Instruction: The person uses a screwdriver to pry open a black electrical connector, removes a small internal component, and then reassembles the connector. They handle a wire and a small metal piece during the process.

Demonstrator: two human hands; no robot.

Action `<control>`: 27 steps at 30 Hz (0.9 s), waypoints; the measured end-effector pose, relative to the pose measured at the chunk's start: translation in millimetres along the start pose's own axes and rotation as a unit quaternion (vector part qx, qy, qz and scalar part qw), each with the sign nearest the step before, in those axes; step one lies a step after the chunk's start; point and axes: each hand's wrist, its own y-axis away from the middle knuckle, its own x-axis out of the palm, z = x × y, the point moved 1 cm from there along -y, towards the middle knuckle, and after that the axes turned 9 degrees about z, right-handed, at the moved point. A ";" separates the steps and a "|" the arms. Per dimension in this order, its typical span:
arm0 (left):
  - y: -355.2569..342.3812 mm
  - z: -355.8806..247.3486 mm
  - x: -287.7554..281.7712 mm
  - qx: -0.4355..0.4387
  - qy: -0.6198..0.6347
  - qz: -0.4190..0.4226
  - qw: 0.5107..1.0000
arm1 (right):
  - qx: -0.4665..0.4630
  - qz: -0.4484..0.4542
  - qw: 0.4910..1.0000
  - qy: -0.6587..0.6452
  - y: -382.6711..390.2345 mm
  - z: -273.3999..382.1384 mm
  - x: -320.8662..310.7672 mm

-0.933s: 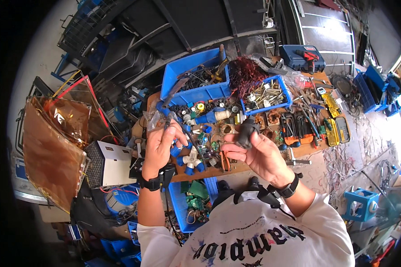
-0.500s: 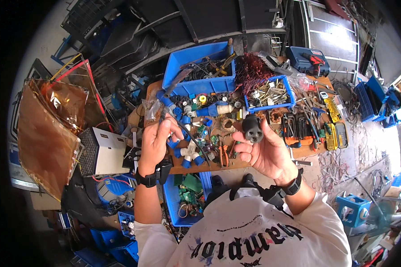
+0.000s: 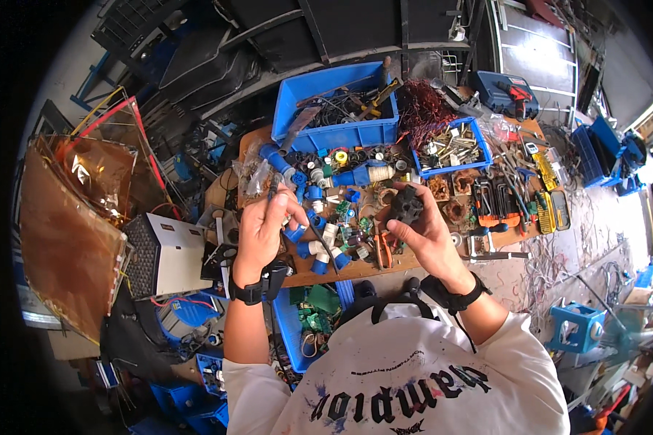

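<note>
Over the workbench, my left hand (image 3: pixel 263 229) is closed around a thin dark rod-like tool (image 3: pixel 322 241), which slants down to the right; its exact kind is unclear. My right hand (image 3: pixel 437 245) grips a black plug-like part (image 3: pixel 406 206) with a lobed, recessed surface, thumb along its lower side. The two held things are apart. Below and between my hands lie blue-and-white plug fittings (image 3: pixel 326 239), small green circuit boards (image 3: pixel 345 210) and orange-handled pliers (image 3: pixel 383 250).
A blue crate (image 3: pixel 334 136) of tools stands at the back, beside a blue tray (image 3: pixel 453 168) of metal pieces and a reddish wire tangle (image 3: pixel 422 104). Hex keys (image 3: pixel 490 199) and yellow cases (image 3: pixel 544 210) lie right. A blue bin (image 3: pixel 292 341) of circuit boards sits below the bench's front edge.
My right hand has turned the black part, so its holed end no longer faces me the same way. My left hand keeps its grip on the rod. The whole view has shifted slightly.
</note>
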 end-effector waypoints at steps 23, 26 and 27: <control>8.3 43.3 -61.4 0.098 0.035 0.056 0.993 | -0.147 -0.094 0.902 0.395 -10.5 10.9 99.8; 12.2 43.1 -60.2 0.091 0.045 0.049 0.994 | -0.159 -0.091 0.894 0.409 -7.8 16.3 102.5; 13.1 44.2 -60.5 0.092 0.048 0.046 0.994 | -0.159 -0.090 0.896 0.405 -8.0 17.2 103.5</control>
